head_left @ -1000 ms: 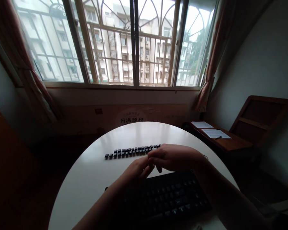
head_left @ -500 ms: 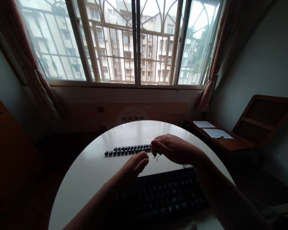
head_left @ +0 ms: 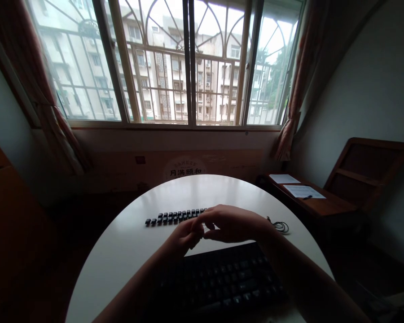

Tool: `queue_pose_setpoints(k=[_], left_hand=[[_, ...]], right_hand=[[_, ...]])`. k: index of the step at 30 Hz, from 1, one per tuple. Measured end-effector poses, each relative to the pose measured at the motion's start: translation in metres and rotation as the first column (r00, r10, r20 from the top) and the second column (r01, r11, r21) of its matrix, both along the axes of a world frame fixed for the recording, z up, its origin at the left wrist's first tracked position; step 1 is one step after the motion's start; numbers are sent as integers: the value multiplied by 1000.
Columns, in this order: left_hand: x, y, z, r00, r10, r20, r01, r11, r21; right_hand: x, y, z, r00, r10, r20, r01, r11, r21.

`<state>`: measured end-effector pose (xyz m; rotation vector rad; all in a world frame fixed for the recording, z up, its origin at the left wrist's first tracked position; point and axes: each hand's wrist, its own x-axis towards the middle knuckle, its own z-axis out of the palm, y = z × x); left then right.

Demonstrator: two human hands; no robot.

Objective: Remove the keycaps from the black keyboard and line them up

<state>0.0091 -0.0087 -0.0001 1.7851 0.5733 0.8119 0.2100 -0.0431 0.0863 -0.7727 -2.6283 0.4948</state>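
Observation:
My left hand (head_left: 183, 237) and my right hand (head_left: 230, 223) meet above the far edge of a black keyboard (head_left: 222, 273). My left fingers are pinched together at the tips of my right fingers; whatever they grip is too small and dark to make out. Thin pale wires of a small wire tool (head_left: 205, 229) show under the curled fingers of my right hand, and its other end is hidden in the grip. Just beyond the hands, black keycaps (head_left: 170, 220) stand in two rows, their right end covered by my right hand. My forearms hide both sides of the keyboard.
The round white table (head_left: 114, 251) carries everything. A coiled black cable (head_left: 281, 227) lies beyond my right wrist. To the right, a wooden chair (head_left: 343, 202) bears paper sheets (head_left: 305, 191) and a pen (head_left: 308, 197). A barred window (head_left: 190, 67) fills the back.
My right hand has moved left and nearer, and its fingertips now meet those of my left hand. The coiled cable has come into sight. The view has tilted up slightly.

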Motion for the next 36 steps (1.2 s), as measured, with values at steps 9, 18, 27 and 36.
queue_pose_setpoints(k=[9,18,27,36], left_hand=[[-2,-3,5,999,-14,-47,13,1000,-19],[-1,-7,4,839,83,-539,116,939,324],[-1,-9,4,756,198,-624,142,881,452],[-2,-11,5,745,169,-645,160,894,419]], right_hand=[[0,7,-4,998,36,-44,-34,999,39],[101,64,-9,854,-517,-61,518,855,7],[139,116,-94,692,-693,202,722,669,-176],[145,126,-127,659,-717,224,752,628,-200]])
